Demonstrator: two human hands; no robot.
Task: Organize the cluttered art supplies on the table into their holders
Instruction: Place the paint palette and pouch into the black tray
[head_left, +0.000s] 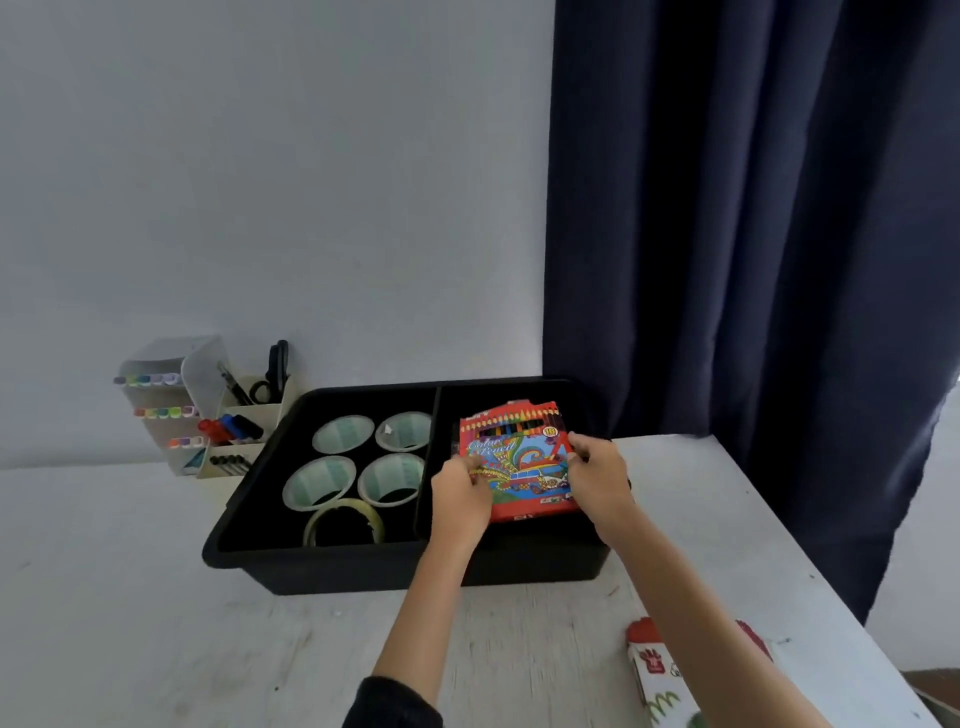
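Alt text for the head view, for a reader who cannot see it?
The left hand and right hand hold a red colour pencil box at the right compartment of a black bin on a white table. Its left compartment holds four white tape rolls and a clear roll.

A black plastic two-compartment bin (363, 571) sits mid-frame on the white table (130, 597). Its left compartment holds four white tape rolls (343, 434) with a clear tape ring (344, 505) before them, and a red cardboard pencil box (524, 462) is in or just over its right one. A white plastic desk organizer (208, 410) stands behind the bin at left, and a patterned packet (654, 675) lies lower right.
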